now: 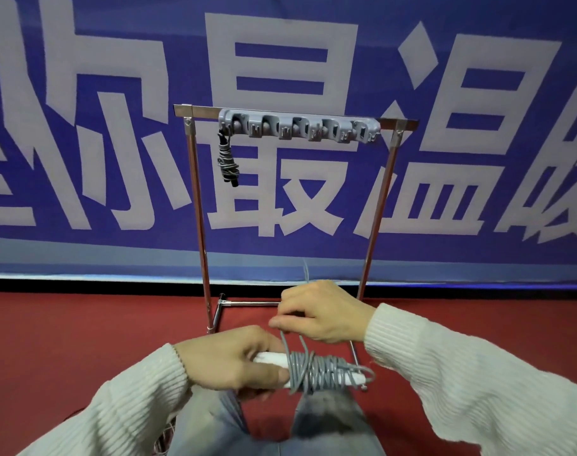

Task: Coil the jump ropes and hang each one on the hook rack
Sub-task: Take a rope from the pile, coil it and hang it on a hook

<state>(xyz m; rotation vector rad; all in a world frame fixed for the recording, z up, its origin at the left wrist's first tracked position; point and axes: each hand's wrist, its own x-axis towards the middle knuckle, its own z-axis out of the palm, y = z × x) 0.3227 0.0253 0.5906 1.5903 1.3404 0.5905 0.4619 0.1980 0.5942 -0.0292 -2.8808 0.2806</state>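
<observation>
The left hand [234,360] was curled round the white handles [270,359] of a jump rope, holding them level above the person's knees. Grey cord [316,373] was wound in many tight turns round the handles just beyond the fingers, with a small loop sticking out at the far end. The right hand [326,312] hovered just above the coil, thumb and forefinger pinching a strand of the same cord that ran down into the windings; a loose length rose behind the knuckles. Both arms wore cream ribbed sleeves [471,376].

Beyond the hands, a chrome stand [198,205] stood on the red floor [83,340] near its back edge, in front of a blue banner [83,251] with large white characters. A grey hook rack [298,126] was fixed along the stand's top bar. From its leftmost hook hung a second jump rope [227,161], already coiled, grey cord round dark handles.
</observation>
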